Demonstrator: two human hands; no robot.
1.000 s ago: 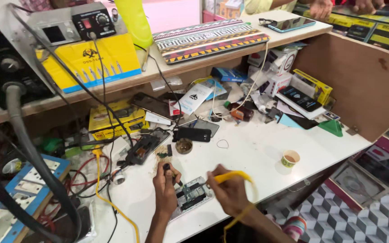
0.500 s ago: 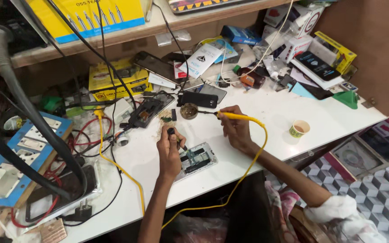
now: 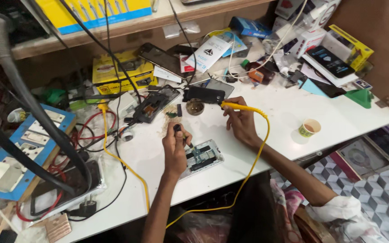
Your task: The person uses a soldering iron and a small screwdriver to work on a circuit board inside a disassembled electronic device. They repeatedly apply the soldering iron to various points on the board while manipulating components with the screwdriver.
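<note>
Two hands work close together: the left hand [image 3: 175, 146] pinches a small dark tool over the opened phone [image 3: 200, 157] at the table's [image 3: 271, 148] front edge, while the right hand [image 3: 241, 121] grips a yellow soldering iron [image 3: 239, 107]. Its trailing cable [image 3: 253, 166] could snag and drag the tip onto fingers, I judge.

A white laminate tabletop [image 3: 338, 117] spreads out around the grip, evenly lit with soft shadows. Beyond the grip, a pale wooden shelf [image 3: 127, 27] runs along a brown back panel. Right of the grip stands a brown wooden side wall [image 3: 383, 36]. Below, nearer than the grip, lies a grey-and-white cube-patterned tile floor [image 3: 379, 189].
</note>
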